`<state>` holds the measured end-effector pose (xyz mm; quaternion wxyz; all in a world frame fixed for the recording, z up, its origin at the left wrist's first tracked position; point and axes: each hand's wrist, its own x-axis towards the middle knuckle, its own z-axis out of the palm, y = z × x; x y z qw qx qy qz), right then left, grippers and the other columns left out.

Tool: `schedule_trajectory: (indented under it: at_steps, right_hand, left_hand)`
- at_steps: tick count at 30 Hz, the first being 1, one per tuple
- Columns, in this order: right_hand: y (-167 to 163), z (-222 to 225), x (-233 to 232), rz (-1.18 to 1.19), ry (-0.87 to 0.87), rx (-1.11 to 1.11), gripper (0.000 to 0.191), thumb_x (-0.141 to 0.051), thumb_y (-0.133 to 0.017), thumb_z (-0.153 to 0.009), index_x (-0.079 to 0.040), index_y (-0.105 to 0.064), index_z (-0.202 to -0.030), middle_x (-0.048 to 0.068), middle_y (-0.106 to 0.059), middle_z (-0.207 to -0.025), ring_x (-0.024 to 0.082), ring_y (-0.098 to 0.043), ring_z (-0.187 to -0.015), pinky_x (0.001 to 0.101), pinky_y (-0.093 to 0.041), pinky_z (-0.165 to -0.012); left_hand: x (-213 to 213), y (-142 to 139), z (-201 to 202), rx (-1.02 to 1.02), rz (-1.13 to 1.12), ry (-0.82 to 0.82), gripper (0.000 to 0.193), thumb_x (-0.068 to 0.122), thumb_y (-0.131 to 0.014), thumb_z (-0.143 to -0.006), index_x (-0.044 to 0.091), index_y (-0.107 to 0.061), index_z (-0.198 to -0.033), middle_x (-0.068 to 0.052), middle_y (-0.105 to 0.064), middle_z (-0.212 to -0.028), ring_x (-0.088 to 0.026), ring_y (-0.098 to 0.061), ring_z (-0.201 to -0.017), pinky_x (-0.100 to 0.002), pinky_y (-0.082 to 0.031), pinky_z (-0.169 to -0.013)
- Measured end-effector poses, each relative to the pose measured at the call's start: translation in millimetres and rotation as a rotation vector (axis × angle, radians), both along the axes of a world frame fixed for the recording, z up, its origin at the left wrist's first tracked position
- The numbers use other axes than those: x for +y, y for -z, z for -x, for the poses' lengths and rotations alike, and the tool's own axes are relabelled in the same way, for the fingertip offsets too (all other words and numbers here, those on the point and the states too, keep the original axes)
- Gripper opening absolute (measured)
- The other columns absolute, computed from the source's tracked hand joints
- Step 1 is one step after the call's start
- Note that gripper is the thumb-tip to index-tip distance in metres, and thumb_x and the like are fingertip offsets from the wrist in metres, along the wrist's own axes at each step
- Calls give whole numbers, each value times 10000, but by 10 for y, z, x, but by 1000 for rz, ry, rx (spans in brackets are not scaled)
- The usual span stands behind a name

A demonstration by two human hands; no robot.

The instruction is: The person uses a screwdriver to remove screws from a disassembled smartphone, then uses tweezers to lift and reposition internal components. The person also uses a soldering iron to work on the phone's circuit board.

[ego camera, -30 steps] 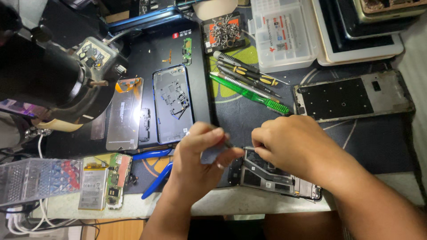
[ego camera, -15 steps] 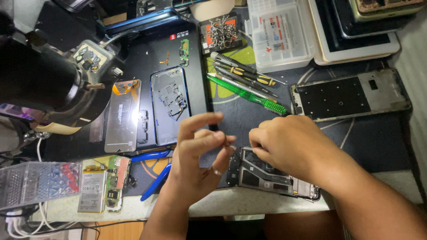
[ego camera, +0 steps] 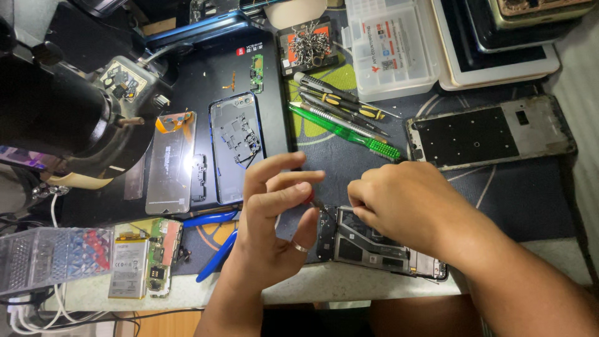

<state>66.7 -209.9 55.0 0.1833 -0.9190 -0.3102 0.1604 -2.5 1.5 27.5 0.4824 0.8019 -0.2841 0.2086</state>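
Left hand (ego camera: 274,218) is raised with fingers loosely spread, nothing visibly pinched, beside the opened phone frame (ego camera: 374,244) at the front edge of the work mat (ego camera: 499,193). Right hand (ego camera: 405,209) is pressed onto the frame; whether anything is gripped cannot be told. Exposed parts could be bent if excessive pressure is applied.

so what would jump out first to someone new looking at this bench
First the two hands at centre: the right hand rests on an opened phone frame at the near table edge, while the left hand is raised beside it with fingers spread. Next, the big black microscope at far left and the green-handled tool among the screwdrivers.
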Motion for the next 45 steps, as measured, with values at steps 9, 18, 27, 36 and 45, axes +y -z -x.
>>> schedule_trajectory:
  at_steps: [9,18,27,36,45]
  right_hand:
    - [36,9,-3,-54,3,-38,173,-308,-681,-802,-168,-722,-895,74,-715,-847,331,-692,-792,493,-528,-664]
    - [-36,18,12,-93,5,-8,188,-319,-714,-818,-183,-738,-945,58,-719,-884,320,-692,-806,479,-529,-678]
    - [-23,27,33,-239,-28,113,210,-234,-663,-835,-152,-757,-1004,84,-726,-948,332,-696,-839,457,-530,-721]
    - [-6,10,42,-234,-43,190,201,-205,-664,-828,-126,-732,-1000,114,-735,-928,335,-706,-857,446,-536,-731]
    - [-76,13,67,-253,-66,185,247,-296,-694,-828,-131,-694,-1012,100,-751,-952,338,-710,-852,454,-533,-717]
  left_hand:
    - [21,-5,-4,4,-14,12,527,-125,-702,-940,96,-453,-1348,-197,-452,-1445,-261,-716,-1156,-359,-624,-926]
    - [1,-63,-10,-6,-28,5,545,-136,-702,-919,109,-463,-1343,-194,-455,-1429,-262,-728,-1081,-360,-626,-948]
    - [-1,-52,8,34,18,44,492,-119,-715,-981,101,-477,-1351,-193,-592,-1368,-225,-742,-1004,-312,-620,-846]
    - [-4,70,-59,-136,-60,-57,585,-44,-835,-916,76,-429,-1320,-146,-692,-1051,-261,-726,-905,-314,-599,-742]
    - [25,161,10,-17,198,18,661,-73,-829,-929,145,-477,-1444,-162,-712,-1103,-223,-731,-930,-294,-628,-791]
